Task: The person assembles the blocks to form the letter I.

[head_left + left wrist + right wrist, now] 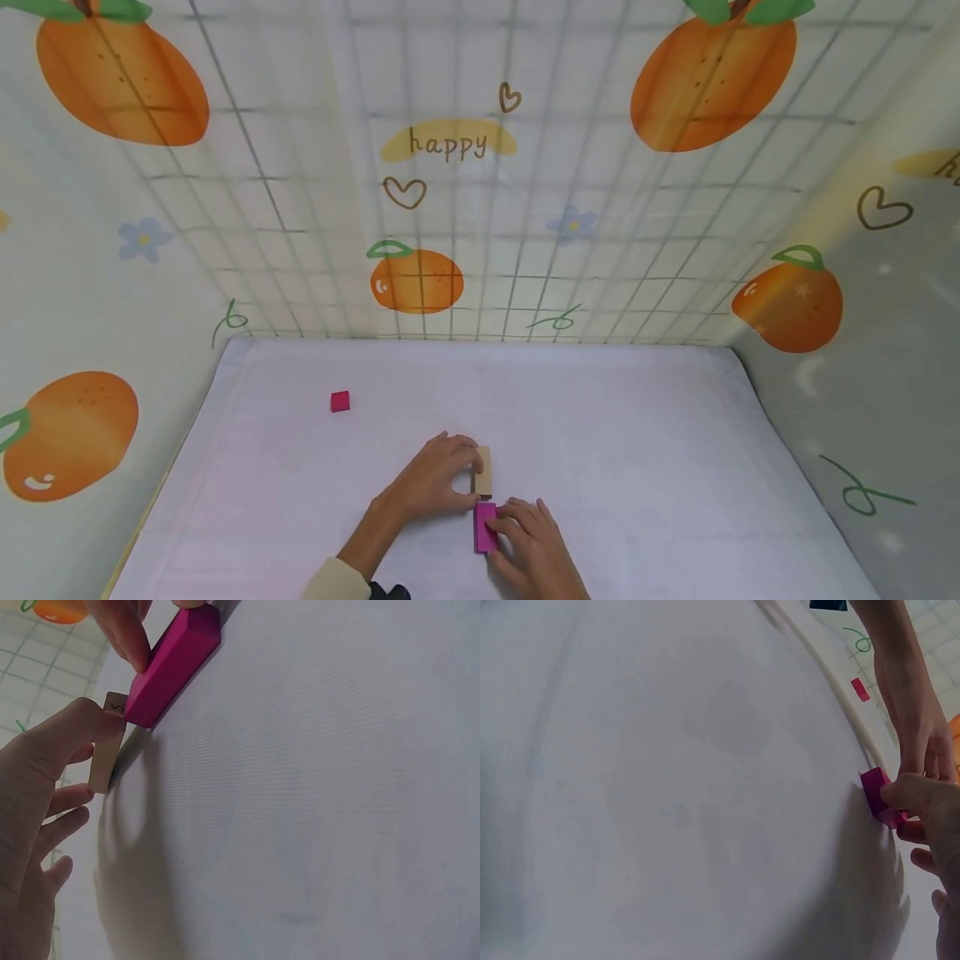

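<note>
A plain wooden block (483, 472) and a magenta block (485, 527) lie end to end on the white cloth in the head view. My left hand (437, 477) grips the wooden block, fingers at its far part and thumb at the end facing the magenta block. That end carries a small black mark in the left wrist view, where the wooden block (106, 754) sits close to the magenta block (174, 664). Whether the two touch I cannot tell. My right hand (536, 546) pinches the magenta block (873, 793) between thumb and fingers.
A small red block (341, 402) lies farther back on the left of the white cloth (637, 433). Curtains printed with oranges (417, 282) hang at the back and both sides of the table. A dark object (390, 592) shows beside the left sleeve (337, 579).
</note>
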Available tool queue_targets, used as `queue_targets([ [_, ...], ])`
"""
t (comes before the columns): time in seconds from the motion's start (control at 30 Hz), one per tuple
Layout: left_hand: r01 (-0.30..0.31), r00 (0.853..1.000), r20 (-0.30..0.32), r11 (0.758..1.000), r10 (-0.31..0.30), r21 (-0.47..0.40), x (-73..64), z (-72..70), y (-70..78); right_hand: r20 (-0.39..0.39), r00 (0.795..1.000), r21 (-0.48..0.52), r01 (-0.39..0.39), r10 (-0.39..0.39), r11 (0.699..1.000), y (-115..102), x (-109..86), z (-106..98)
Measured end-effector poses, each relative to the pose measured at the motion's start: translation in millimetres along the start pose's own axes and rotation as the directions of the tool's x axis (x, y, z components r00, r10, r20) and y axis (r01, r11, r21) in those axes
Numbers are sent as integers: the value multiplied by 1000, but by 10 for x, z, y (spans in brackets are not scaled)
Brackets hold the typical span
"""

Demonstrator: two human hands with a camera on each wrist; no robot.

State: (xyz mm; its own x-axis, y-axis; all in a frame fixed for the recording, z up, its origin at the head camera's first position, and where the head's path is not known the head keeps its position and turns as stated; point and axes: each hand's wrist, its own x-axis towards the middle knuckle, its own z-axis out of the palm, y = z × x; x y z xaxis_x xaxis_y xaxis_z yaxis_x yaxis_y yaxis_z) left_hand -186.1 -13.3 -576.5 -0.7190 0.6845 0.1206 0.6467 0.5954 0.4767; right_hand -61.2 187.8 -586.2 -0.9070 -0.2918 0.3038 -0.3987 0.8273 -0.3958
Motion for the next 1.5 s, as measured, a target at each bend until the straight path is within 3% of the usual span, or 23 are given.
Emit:
queue_targets([
  [0.37, 17, 999, 40, 1000, -17, -1, -10, 21, -7, -46, 998, 4, 30, -30, 1000, -8, 0, -7],
  [0.67, -28, 1000, 6, 999, 28, 17, -67, 69, -51, -70, 996, -3, 45, -45, 999, 0, -11, 3],
  [0.93, -15, 1000, 1, 1000, 15, -21, -81, 62, -43, -20, 1000, 6, -9, 10, 1000, -14, -11, 2],
  [1.5, 3, 1000, 20, 999, -3, -37, -85, 51, 6, -88, 995, 3, 45, -45, 999, 35, -20, 44],
])
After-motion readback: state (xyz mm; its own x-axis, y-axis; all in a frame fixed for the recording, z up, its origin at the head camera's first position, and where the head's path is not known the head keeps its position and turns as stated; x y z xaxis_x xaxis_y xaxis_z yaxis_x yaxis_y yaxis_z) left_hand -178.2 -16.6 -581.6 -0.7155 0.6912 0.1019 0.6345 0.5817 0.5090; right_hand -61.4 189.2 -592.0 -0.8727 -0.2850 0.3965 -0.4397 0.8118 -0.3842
